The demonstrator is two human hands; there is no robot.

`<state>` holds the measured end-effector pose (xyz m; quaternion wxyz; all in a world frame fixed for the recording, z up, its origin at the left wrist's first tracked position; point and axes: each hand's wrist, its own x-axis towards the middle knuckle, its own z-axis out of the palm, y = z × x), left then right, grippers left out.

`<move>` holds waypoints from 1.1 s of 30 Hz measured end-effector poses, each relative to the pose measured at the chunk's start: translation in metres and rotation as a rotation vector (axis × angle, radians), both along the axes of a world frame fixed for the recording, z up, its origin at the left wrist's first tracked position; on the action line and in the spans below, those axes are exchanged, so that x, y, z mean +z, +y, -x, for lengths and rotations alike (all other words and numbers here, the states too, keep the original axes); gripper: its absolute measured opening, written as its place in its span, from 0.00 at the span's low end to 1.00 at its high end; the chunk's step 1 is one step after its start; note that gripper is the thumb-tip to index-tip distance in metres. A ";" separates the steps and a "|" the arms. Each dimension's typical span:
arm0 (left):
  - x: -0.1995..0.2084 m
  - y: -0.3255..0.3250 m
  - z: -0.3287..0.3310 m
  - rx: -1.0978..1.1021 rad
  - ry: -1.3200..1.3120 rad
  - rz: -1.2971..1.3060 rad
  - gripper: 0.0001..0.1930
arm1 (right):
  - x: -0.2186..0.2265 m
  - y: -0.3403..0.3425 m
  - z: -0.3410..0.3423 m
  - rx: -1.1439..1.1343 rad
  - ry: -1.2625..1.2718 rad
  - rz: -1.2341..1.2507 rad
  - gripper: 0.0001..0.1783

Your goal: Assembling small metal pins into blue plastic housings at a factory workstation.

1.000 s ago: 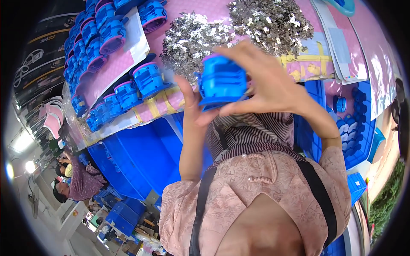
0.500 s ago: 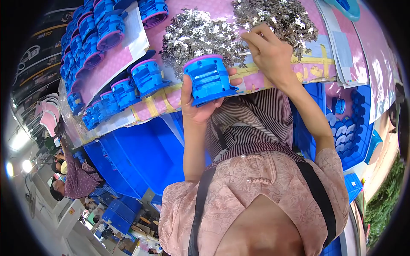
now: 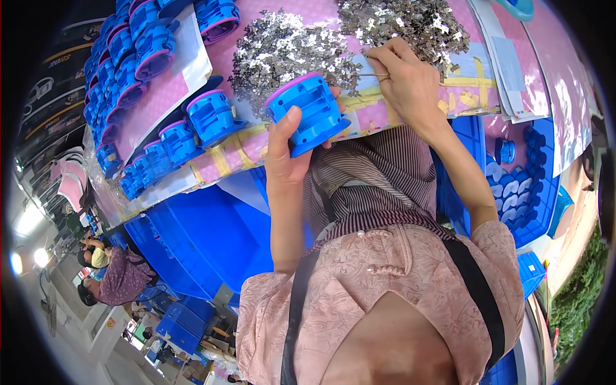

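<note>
My left hand [image 3: 289, 151] is closed around a blue plastic housing [image 3: 311, 114] with a pink rim. The housing is held tilted at the table's front edge, my thumb pressed on its near left side and the other fingers mostly hidden behind it. My right hand [image 3: 410, 82] is closed at the right of the metal pile, thumb and forefinger pinched together. A thin metal rod [image 3: 369, 75] sticks out leftward from under its fingers. A tiny dark piece seems to be at the fingertips, too small to make out. Small silvery metal clips [image 3: 289, 54] lie heaped just beyond the housing.
A second, darker heap of metal clips [image 3: 410, 22] lies beyond my right hand. Several blue housings [image 3: 215, 119] stand in rows at the left. Papers [image 3: 507, 70] lie on the right. Below the table edge are a blue bin [image 3: 212, 237] and a crate [image 3: 545, 192] with blue parts.
The housing has tilted, its right side rising, and my left thumb has come further over its side. My right hand stays pinched in nearly the same place; the rod shows more plainly.
</note>
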<state>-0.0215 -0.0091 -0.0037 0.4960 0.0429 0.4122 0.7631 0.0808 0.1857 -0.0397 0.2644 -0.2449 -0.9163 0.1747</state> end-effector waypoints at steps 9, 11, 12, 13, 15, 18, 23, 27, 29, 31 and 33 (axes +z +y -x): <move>0.001 0.002 -0.001 0.022 0.206 0.151 0.36 | -0.004 0.005 0.008 0.099 0.005 -0.050 0.05; 0.002 0.005 -0.002 0.034 0.200 0.157 0.36 | -0.004 0.006 0.010 0.128 0.094 -0.011 0.07; 0.002 0.004 -0.002 0.036 0.201 0.159 0.36 | 0.001 0.004 0.012 0.130 0.094 -0.009 0.07; 0.001 0.004 -0.002 0.043 0.203 0.157 0.35 | 0.010 0.002 0.014 0.132 0.182 0.046 0.07; 0.001 0.003 -0.001 0.052 0.206 0.157 0.35 | 0.027 -0.002 0.014 0.135 0.269 0.103 0.07; 0.003 0.003 -0.001 0.073 0.203 0.149 0.35 | 0.043 -0.014 0.010 0.192 0.094 0.893 0.05; 0.009 0.002 -0.006 0.119 0.227 0.223 0.32 | 0.053 -0.027 -0.004 0.353 0.139 1.175 0.05; 0.015 0.004 -0.009 0.121 0.240 0.229 0.30 | 0.040 -0.035 -0.005 0.363 0.277 1.156 0.05; 0.013 0.004 -0.010 0.140 0.264 0.222 0.30 | 0.043 -0.035 -0.006 0.360 0.261 1.167 0.05; 0.014 0.003 -0.009 0.137 0.255 0.217 0.29 | 0.040 -0.036 -0.008 0.354 0.246 1.179 0.05; 0.015 0.001 -0.009 0.133 0.243 0.212 0.29 | 0.030 -0.037 -0.007 0.384 0.349 1.092 0.07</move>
